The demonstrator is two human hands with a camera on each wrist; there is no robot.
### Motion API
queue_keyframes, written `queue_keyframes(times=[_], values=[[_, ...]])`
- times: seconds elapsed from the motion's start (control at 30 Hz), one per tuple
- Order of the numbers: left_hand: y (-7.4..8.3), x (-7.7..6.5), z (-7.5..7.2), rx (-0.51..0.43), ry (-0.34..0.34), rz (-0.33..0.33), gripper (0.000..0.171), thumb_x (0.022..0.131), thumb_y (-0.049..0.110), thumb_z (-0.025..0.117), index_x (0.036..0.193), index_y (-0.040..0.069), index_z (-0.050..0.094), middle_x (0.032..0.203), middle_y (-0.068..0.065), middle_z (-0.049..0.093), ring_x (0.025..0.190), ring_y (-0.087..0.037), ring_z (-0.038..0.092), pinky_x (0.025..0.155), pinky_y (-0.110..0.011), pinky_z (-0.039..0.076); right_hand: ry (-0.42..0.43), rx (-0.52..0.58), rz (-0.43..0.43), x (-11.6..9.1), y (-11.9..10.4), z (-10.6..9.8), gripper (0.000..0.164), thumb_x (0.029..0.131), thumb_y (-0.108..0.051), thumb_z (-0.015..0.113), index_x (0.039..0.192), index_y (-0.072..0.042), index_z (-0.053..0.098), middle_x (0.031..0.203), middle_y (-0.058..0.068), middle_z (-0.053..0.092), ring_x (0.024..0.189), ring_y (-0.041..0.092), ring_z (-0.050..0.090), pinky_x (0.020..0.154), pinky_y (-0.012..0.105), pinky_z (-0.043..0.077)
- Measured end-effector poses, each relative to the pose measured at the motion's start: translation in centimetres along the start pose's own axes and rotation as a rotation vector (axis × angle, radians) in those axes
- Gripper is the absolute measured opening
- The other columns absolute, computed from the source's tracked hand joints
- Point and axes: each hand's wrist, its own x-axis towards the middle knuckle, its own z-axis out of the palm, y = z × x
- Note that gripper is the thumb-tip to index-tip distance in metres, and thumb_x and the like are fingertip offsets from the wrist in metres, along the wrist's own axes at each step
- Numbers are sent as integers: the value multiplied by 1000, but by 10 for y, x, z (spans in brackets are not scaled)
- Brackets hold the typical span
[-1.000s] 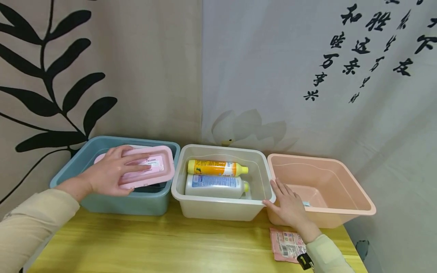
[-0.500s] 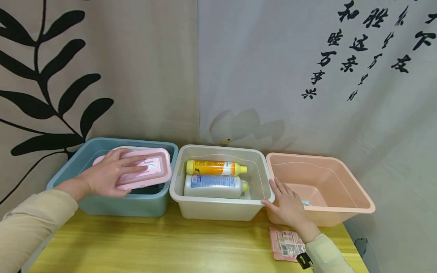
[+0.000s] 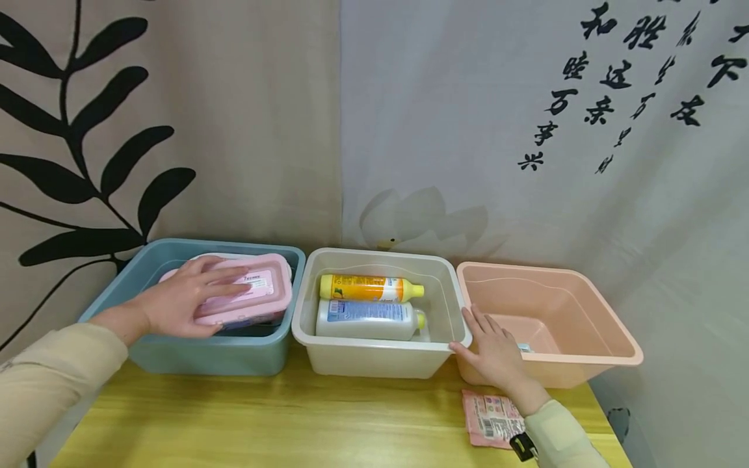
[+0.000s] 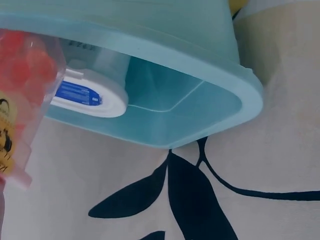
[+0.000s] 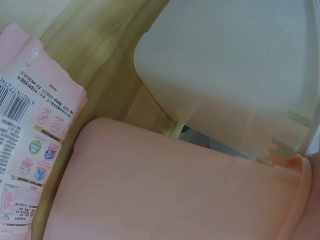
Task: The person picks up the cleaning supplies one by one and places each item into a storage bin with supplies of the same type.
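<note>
A pink-lidded box rests tilted over the contents of the blue bin. My left hand lies across its lid with the fingers spread, thumb at the near edge. The left wrist view shows the box's clear side, with red rounded pieces behind it and a yellow label. Beside it in the bin is a white item with a blue label. My right hand rests with straight fingers at the adjoining rims of the cream bin and the peach bin.
Inside the cream bin lie a yellow-orange bottle and a white bottle with a yellow cap. A pink printed packet lies on the wooden table before the peach bin. Behind the bins hangs a printed curtain.
Under my left hand the pink-lidded box has tipped slightly, with more of its near side showing. The blue bin's front has shifted a little toward me. My right hand stays in place.
</note>
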Motion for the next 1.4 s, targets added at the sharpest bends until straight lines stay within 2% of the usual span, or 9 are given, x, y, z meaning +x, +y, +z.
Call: queue_keyframes(times=[0.1,0.23,0.33,0.5,0.77,0.9,1.17,1.4], values=[[3,3,-2,-32,-44,-63,83,59,34,78,136,25,47,140,-4,45,120,-33,35,87,-61,39,0,2,-4,0,0,0,77,88,-54,52,146,-8,31,152,17,29,134,40,36,99,61,36],[8,8,-6,-86,-125,-145,95,58,31,79,143,23,37,147,-9,34,124,-36,31,94,-65,32,-2,7,-7,0,0,0,77,88,-54,52,146,-8,31,151,17,29,133,40,36,98,61,36],[12,11,-11,-88,-190,-183,99,59,31,79,145,19,32,149,-16,25,126,-40,29,97,-67,29,-4,7,-6,0,0,0,77,88,-54,52,146,-8,31,151,18,29,133,41,36,98,62,36],[17,18,-18,-53,-263,-214,96,61,29,78,145,13,33,148,-21,25,126,-41,27,98,-67,31,-4,10,-1,-1,0,-2,77,88,-54,52,146,-8,30,152,17,28,133,41,36,98,62,36],[20,29,-18,-103,-300,-284,100,58,23,80,146,16,32,147,-22,26,126,-43,28,101,-69,24,1,5,3,-2,1,-2,77,88,-54,52,147,-9,30,152,17,28,132,41,36,98,61,36],[22,29,-20,-149,-298,-312,99,57,19,81,145,17,35,148,-23,26,128,-45,25,100,-71,22,11,12,-8,-2,0,0,78,88,-55,52,146,-8,30,151,18,29,131,42,38,97,62,37],[22,22,-21,-193,-292,-291,97,56,18,79,143,18,38,149,-23,26,129,-45,24,96,-73,28,25,28,-2,-2,-1,2,77,87,-55,53,146,-10,32,151,17,30,131,41,39,97,62,37],[22,20,-17,-208,-287,-277,96,52,17,76,141,18,41,149,-21,27,128,-43,25,94,-73,30,-8,21,12,-2,0,0,77,88,-56,51,146,-10,30,152,16,28,132,42,37,99,61,35]])
